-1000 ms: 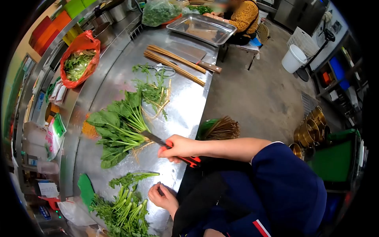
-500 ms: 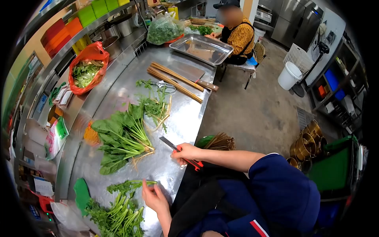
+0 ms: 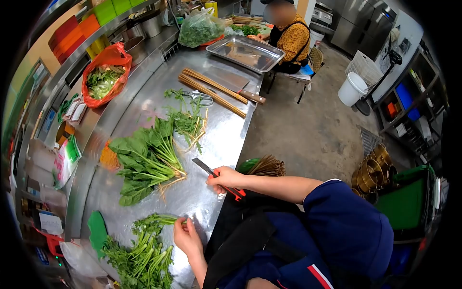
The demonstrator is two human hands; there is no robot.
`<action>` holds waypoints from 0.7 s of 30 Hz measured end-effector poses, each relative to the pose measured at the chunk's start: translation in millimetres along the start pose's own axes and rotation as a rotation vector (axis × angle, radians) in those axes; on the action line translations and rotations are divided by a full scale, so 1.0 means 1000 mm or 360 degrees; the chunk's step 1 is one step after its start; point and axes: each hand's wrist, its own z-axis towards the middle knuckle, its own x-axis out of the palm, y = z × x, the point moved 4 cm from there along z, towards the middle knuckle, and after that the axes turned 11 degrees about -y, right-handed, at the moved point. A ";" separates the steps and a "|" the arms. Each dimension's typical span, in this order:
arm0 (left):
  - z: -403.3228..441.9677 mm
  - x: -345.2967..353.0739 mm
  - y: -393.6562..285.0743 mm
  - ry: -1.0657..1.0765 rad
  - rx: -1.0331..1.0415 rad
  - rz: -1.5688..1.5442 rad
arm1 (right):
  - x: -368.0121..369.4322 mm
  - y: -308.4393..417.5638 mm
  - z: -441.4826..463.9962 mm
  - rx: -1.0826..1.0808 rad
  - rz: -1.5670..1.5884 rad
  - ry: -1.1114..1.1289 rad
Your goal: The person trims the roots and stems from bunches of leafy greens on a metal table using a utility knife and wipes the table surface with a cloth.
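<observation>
Landmark: the broad-leaved bunch (image 3: pixel 144 156), lying on the metal counter (image 3: pixel 222 137), leaves pointing away from the person, pale roots towards the body

Right hand (image 3: pixel 227 178): fingers closed round the handle of a knife (image 3: pixel 204 166); it sits on the root side of the bunch, between it and the body; blade near the roots, apart from them; long axis slantwise, tip away from the person and roughly towards the bunch's stems

Left hand (image 3: pixel 187 239): out to the person's left of the bunch's root end; thumb and fingers look pinched on the stem end of a green sprig (image 3: pixel 160 220); exact contact partly hidden by the fingers

Sprig: to the left of the bunch, a gap between them; long axis runs away from the person, leafy end farthest, stem end nearest; its leaves border a heap of thin-stemmed greens (image 3: pixel 142 255), which lies farther left of the bunch

Relation that counts, my judgement: sprig stem to blade; the stem end lies to the left of the knife, well apart, and the two long axes do not line up; left hand is plainly the nearer one to sprig and heap, right hand the nearer to the bunch's roots
</observation>
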 end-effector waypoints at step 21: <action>-0.054 -0.044 0.030 -0.0418 -0.1043 -0.1423 | 0.000 0.002 -0.004 -0.0035 0.0049 -0.0053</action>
